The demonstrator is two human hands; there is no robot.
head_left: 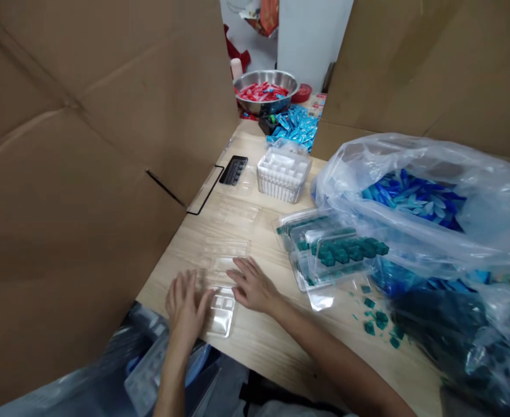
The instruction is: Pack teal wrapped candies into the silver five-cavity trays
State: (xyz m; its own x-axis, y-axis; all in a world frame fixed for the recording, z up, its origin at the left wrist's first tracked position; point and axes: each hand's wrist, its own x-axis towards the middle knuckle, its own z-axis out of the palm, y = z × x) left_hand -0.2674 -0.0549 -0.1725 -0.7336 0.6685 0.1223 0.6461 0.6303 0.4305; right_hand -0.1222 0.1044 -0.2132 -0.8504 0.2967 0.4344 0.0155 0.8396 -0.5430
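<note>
A clear plastic tray (220, 320) with moulded compartments lies near the front edge of the wooden table. My left hand (184, 306) is at its left side, fingers spread, thumb at the tray's edge. On the other side, my right hand (255, 285) hovers or rests by the tray's upper right, its fingers apart; whether it touches the plastic I cannot tell. Just beyond lies another clear tray (226, 248), hard to make out against the wood. Neither hand grips anything.
Clear packs with green pieces (345, 250) lie right of my hands, beside loose green bits (381, 319). A plastic bag of blue pieces (419, 197) stands farther right. Stacked clear trays (284, 174), a black tray (234, 169) and a metal bowl (265, 106) sit beyond. Cardboard (107, 145) walls the left.
</note>
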